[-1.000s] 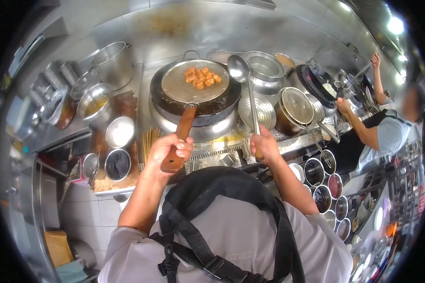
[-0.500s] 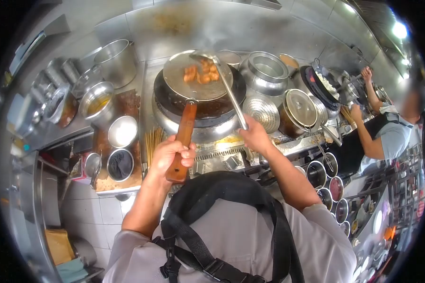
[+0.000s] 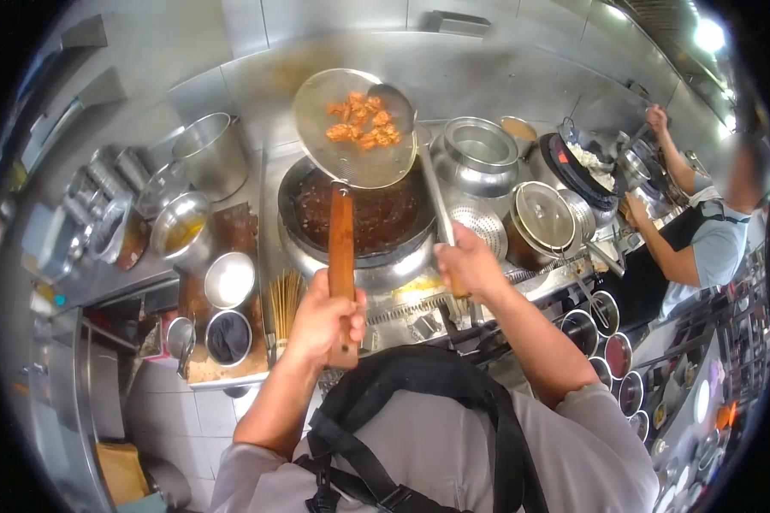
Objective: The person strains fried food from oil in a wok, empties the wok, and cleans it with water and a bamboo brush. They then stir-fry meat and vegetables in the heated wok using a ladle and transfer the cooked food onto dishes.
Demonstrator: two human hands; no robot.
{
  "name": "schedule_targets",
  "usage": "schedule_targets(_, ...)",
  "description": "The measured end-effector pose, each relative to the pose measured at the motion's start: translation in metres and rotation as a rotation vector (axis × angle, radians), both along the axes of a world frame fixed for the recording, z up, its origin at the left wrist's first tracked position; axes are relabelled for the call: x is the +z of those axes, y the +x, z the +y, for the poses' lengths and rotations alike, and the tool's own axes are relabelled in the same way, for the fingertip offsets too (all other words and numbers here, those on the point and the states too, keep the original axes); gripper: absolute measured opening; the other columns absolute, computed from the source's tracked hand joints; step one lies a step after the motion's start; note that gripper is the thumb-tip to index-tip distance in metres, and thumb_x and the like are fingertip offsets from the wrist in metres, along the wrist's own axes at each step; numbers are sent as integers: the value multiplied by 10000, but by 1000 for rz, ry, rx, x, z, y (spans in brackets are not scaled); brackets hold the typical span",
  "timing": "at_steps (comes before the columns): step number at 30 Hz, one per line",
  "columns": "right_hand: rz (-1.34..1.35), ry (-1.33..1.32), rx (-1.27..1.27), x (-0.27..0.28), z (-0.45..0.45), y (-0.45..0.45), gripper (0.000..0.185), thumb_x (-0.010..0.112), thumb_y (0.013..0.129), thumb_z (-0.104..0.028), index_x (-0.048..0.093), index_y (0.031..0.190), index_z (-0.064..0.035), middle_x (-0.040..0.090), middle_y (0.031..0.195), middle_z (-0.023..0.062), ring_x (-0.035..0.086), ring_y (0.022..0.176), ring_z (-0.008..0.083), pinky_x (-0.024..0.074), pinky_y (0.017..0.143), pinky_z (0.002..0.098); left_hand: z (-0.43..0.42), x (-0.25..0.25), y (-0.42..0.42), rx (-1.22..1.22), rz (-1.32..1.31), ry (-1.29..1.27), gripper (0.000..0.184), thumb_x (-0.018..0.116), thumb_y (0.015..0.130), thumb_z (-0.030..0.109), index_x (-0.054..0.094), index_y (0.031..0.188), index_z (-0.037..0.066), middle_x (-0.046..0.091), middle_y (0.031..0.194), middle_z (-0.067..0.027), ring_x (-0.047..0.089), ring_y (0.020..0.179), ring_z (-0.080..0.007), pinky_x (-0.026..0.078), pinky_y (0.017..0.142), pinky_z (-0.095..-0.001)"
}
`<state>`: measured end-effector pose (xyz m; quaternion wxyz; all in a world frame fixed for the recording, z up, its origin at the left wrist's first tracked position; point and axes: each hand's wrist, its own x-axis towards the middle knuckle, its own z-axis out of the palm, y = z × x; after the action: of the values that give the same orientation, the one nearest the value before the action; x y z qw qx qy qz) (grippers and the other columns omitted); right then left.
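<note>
My left hand [image 3: 323, 323] is wrapped round the wooden handle of a wide mesh strainer [image 3: 364, 171]. Orange-brown fried pieces [image 3: 368, 125] lie in the strainer, which is held above the back part of a wok [image 3: 293, 215]. Dark, bubbly oil [image 3: 381, 221] shows in the wok below. Closed round a ladle [image 3: 437, 192] is my right hand [image 3: 472, 263]. The ladle's long shaft runs up along the strainer's right side, and its dark bowl is at the mesh's upper right edge, close to the pieces.
Metal pots [image 3: 475, 162], a perforated strainer [image 3: 479, 227] and a stacked sieve [image 3: 545, 215] stand right of the wok. Farther right, a co-worker [image 3: 714, 244] works at another wok [image 3: 577, 171]. Bowls [image 3: 229, 280] and a tall pot [image 3: 210, 158] are at left, near wooden skewers [image 3: 284, 299].
The strainer has been lifted away from the wok, baring more of the oil. The fried pieces lie differently in the mesh. The ladle's bowl has shifted right, and the view has tilted slightly.
</note>
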<state>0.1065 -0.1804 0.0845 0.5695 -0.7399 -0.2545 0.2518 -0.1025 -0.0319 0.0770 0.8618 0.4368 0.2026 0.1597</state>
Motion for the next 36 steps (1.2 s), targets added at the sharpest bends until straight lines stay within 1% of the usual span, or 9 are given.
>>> schedule_targets(5,1482,583,286,-38,24,0,182,583,920,-91,510,1075,-29,506,686,-11,504,537,97,425,462,242,2,-27,15,-34,141,-18,370,454,748,-94,380,1098,-2,532,852,-133,509,573,-169,435,446,-311)
schedule_targets(11,1841,833,410,-52,14,10,239,542,937,-106,502,1120,42,498,705,-9,519,565,80,440,494,240,-13,-21,10,82,92,-151,364,444,740,-85,436,1099,-29,523,875,-153,480,590,-159,389,451,-284)
schedule_targets(18,1639,999,529,-54,-98,32,330,522,958,-159,531,1253,-10,476,704,-27,463,528,58,406,476,231,-53,-25,67,80,199,206,367,455,767,-68,443,1125,8,530,885,-135,474,592,-138,405,445,-258)
schedule_targets(20,1427,947,448,-51,-147,30,350,524,958,-172,521,1301,-102,452,689,-33,421,493,61,359,415,235,-63,-21,91,-7,73,47,382,453,775,-69,462,1148,12,535,905,-138,462,598,-129,411,450,-244)
schedule_targets(24,1119,967,239,-40,-239,-10,407,494,960,-146,449,1364,-116,433,672,-13,381,443,85,357,391,240,-103,-35,140,-211,-49,-107,342,491,794,-43,484,1134,-12,554,907,-145,462,613,-127,416,466,-232)
schedule_targets(30,996,1204,-92,-38,-314,-121,489,475,957,-118,371,1433,-73,431,673,5,419,441,89,396,388,250,-149,-96,228,-548,36,-291,252,498,803,-52,470,1053,-35,563,862,-154,526,615,-195,451,507,-306)
schedule_targets(33,880,1447,-161,-45,-334,-199,515,453,969,-109,316,1463,-52,438,693,21,443,462,90,434,384,248,-173,-140,284,-794,42,-198,247,572,728,22,525,958,-53,529,677,-60,501,515,-136,448,502,-237)
schedule_targets(35,752,1579,-233,-54,-344,-256,511,448,976,-115,312,1466,-60,437,702,27,448,473,88,444,380,250,-208,-156,305,-695,-19,-51,357,584,701,46,565,1045,-47,553,720,-38,548,614,-123,456,551,-231)
schedule_targets(36,684,1624,-273,-55,-347,-287,508,447,978,-116,314,1465,-63,436,706,29,450,477,86,446,377,253,-206,-171,333,-901,-16,16,351,586,702,51,576,1040,-42,599,792,-53,581,683,-141,483,631,-247)
